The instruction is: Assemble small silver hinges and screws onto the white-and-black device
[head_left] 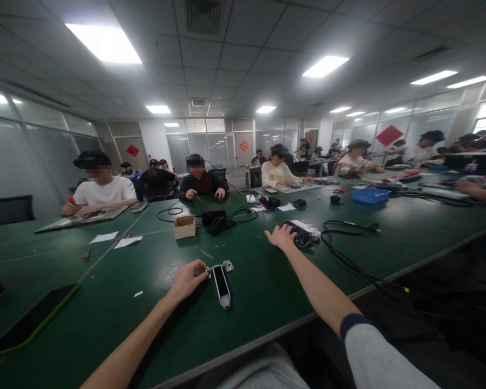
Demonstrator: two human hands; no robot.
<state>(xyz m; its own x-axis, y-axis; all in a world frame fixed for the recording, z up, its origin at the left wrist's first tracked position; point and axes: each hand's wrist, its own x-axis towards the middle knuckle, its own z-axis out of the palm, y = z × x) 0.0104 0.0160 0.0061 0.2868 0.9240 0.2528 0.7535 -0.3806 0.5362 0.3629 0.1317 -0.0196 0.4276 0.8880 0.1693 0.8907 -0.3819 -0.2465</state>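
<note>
text: none legible | red diamond signs (390, 135): markings too blurred to read

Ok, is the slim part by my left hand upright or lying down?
Lying down: the slim part stretches lengthwise along the green tabletop.

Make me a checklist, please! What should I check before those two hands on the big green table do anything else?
1. Long, narrow black-and-white device resting on the green tabletop: ok.
2. Bare left hand at the device's top end, beside the small silvery bracket: ok.
3. Left fingertips gripping firmly: cannot tell, too small.
4. Bare right hand free: not ok, its fingers are on a dark, flat, phone-like device.
5. Pale, open-topped, box-shaped container apart from both hands: ok.
6. Black, green-edged flat slab apart from the left hand: ok.
</note>
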